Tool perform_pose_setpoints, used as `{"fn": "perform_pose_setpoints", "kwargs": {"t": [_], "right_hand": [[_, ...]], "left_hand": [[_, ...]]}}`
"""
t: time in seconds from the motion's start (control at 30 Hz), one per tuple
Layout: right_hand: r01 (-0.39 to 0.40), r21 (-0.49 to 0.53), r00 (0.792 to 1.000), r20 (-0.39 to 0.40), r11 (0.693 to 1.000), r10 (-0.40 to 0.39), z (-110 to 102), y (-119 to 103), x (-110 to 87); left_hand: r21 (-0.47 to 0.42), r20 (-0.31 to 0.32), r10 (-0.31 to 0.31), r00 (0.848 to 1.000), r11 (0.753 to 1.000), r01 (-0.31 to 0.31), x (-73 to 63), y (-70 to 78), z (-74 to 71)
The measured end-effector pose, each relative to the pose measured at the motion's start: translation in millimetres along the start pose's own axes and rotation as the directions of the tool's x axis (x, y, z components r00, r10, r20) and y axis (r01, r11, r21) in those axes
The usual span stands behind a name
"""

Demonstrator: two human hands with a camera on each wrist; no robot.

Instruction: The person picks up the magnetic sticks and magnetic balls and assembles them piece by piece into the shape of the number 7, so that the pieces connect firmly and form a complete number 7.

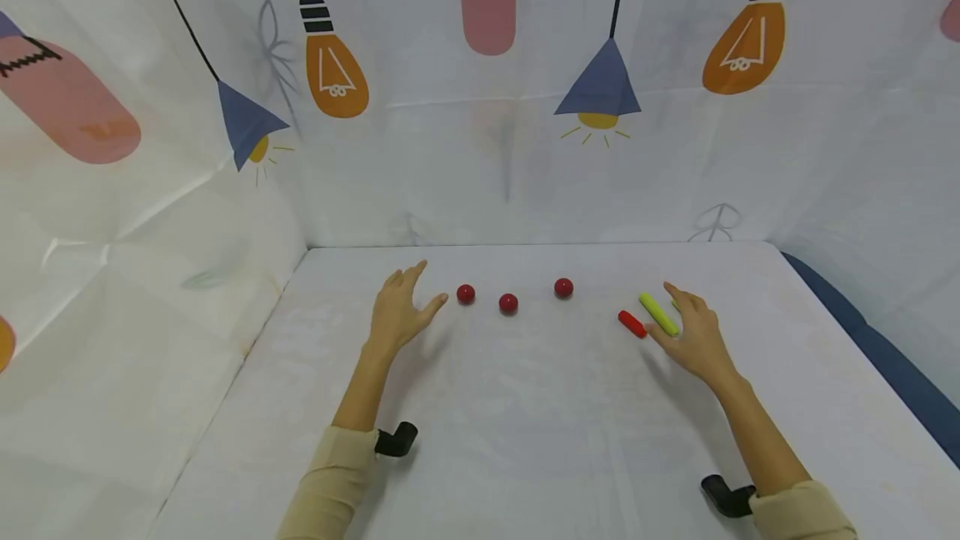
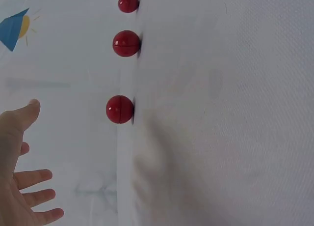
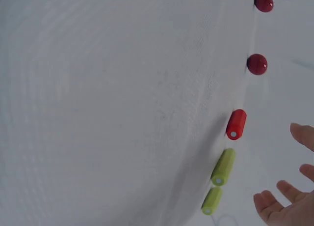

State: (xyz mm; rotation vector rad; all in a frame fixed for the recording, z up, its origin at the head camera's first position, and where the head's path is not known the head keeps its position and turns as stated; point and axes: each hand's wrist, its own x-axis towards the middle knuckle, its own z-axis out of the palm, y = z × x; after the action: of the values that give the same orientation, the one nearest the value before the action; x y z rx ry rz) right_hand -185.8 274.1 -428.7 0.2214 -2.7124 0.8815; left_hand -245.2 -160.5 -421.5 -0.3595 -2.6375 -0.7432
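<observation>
Three dark red balls stand apart on the white table: a left ball (image 1: 466, 294), a middle ball (image 1: 508, 303) and a right ball (image 1: 563, 287). My left hand (image 1: 397, 315), fingers spread and holding nothing, hovers left of the left ball. My right hand (image 1: 693, 338) hovers over the right side with fingers apart and nothing in them. Close to its thumb lie a short red cylinder (image 1: 632, 323) and a yellow-green cylinder (image 1: 658, 313). A second yellow-green cylinder (image 3: 212, 201) is mostly hidden behind the right hand in the head view.
The white table (image 1: 517, 423) meets a white sheet (image 1: 450, 165) printed with lamps and bulbs at the back and left. Dark blue material (image 1: 862, 332) shows past the right edge. A black wrist mount (image 1: 397, 440) sits at the left cuff, another mount (image 1: 727, 496) at the right.
</observation>
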Motion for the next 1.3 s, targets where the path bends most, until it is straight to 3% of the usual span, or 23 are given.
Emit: {"fn": "perform_pose_setpoints", "kwargs": {"t": [0.27, 0.53, 0.87, 1.07, 1.3], "right_hand": [[-0.004, 0.019, 1.0, 0.019, 1.0, 0.004, 8, 6, 1.0], [-0.043, 0.012, 0.995, 0.087, 0.999, 0.042, 11, 7, 5.0], [-0.052, -0.029, 0.988, 0.146, 0.998, 0.056, 12, 8, 13.6], [-0.02, -0.012, 0.988, 0.155, 1.0, 0.022, 15, 12, 21.3], [-0.01, 0.014, 0.983, 0.184, 1.0, 0.007, 20, 16, 28.1]], "left_hand": [[-0.085, 0.074, 0.003, 0.997, 0.996, 0.003, 6.2, -4.3, 13.8], [-0.18, 0.114, 0.059, 0.992, 0.983, -0.037, 16.5, -7.0, 34.3], [-0.181, 0.161, 0.024, 0.987, 0.984, 0.005, 23.8, 0.1, 50.1], [-0.168, 0.197, -0.007, 0.98, 0.985, 0.041, 26.5, 5.9, 58.3], [-0.13, 0.209, -0.008, 0.978, 0.991, 0.036, 29.1, 8.0, 66.5]]}}
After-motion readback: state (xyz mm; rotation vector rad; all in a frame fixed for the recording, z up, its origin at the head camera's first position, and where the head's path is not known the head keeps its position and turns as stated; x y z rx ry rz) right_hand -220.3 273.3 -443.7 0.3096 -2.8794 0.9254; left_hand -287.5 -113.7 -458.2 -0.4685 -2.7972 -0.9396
